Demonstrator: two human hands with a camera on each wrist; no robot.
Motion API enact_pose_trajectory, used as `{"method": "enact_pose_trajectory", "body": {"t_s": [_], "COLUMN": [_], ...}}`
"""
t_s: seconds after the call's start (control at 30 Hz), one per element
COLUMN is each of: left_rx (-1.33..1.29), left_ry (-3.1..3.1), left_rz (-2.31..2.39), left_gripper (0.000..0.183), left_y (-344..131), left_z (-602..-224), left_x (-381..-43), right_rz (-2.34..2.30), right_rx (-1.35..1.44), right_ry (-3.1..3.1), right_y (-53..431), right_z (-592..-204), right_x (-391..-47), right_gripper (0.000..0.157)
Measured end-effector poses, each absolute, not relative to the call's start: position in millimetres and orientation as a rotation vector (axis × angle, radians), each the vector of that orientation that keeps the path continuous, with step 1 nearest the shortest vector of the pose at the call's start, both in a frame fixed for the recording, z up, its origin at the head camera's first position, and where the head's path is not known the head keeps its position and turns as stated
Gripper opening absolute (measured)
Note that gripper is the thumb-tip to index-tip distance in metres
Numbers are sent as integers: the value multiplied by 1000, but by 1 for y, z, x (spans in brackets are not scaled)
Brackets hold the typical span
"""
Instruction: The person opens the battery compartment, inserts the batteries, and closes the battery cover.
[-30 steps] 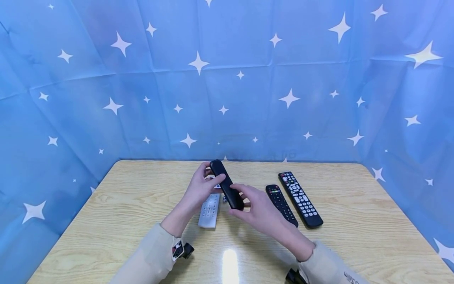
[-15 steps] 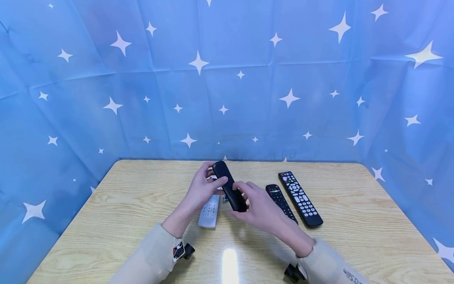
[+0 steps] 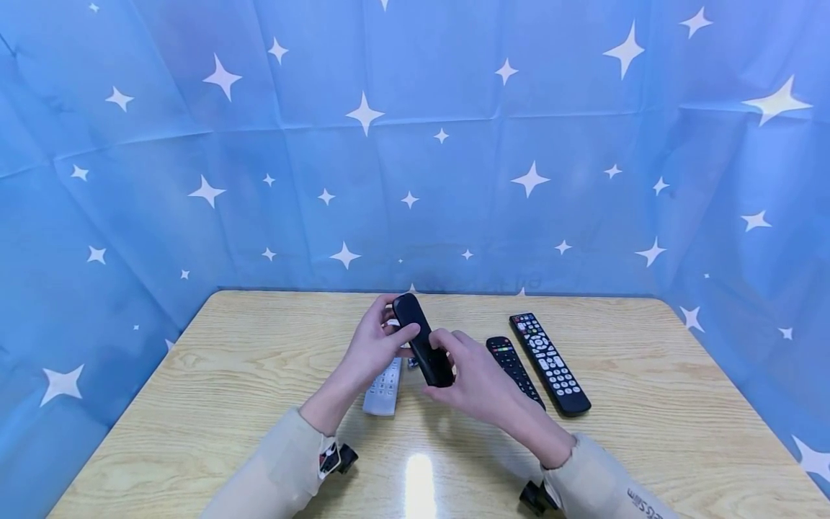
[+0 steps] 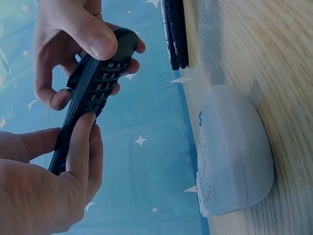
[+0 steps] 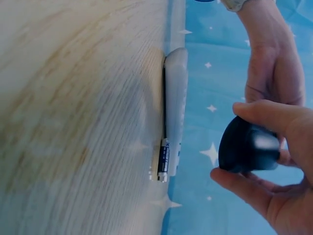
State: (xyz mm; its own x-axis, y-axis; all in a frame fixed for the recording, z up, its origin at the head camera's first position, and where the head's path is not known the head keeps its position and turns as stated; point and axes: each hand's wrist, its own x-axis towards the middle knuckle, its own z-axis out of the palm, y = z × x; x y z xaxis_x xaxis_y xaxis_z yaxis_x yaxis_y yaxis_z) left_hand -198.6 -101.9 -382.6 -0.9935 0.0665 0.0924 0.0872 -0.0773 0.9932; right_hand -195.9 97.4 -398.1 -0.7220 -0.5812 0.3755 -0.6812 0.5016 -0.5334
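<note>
A black remote control is held above the table, its plain back up in the head view. My left hand grips its far half, thumb on the back. My right hand holds the near end between thumb and fingers. In the left wrist view the remote's buttons face down, and a thin black piece, apparently its battery cover, juts from its back by my right index finger. Beneath lies a white remote, partly hidden by my left hand. Beside it is a battery; a silvery end next to it may be another.
To the right on the wooden table lie a smaller black remote, partly behind my right hand, and a longer black remote with white buttons. A blue curtain with white stars hangs behind the table.
Both hands and the black remote have shifted slightly right. My right index finger has moved a little along the remote's back, toward its near end. The things on the table stay put.
</note>
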Motion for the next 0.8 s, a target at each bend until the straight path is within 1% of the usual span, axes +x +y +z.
{"method": "enact_pose_trajectory", "body": {"t_s": [0.2, 0.3, 0.37, 0.5, 0.57, 0.8], "left_rx": [-153, -138, -125, -110, -109, -71], "left_ry": [-2133, -2129, -2122, -2107, -2103, -2122], "left_rz": [-2254, -2245, -2243, -2239, -2228, -2181], "left_gripper": [51, 52, 52, 51, 51, 50], "left_y": [-104, -104, -104, -103, -102, -101], "left_z": [-382, -383, -383, -384, -385, -384], "left_x": [-197, -197, -198, -198, -199, -199], "right_rz": [1057, 1103, 1134, 1143, 1119, 1133], "right_rx": [1048, 1021, 1020, 1052, 1066, 1033], "right_ry": [-2623, -2651, -2641, -2559, -2512, -2408], "right_y": [97, 97, 98, 99, 98, 96], "right_z": [-398, -398, -398, -400, -400, -400], "right_x": [-194, -194, -194, -196, -197, -198], "right_gripper": [64, 63, 58, 41, 35, 34]}}
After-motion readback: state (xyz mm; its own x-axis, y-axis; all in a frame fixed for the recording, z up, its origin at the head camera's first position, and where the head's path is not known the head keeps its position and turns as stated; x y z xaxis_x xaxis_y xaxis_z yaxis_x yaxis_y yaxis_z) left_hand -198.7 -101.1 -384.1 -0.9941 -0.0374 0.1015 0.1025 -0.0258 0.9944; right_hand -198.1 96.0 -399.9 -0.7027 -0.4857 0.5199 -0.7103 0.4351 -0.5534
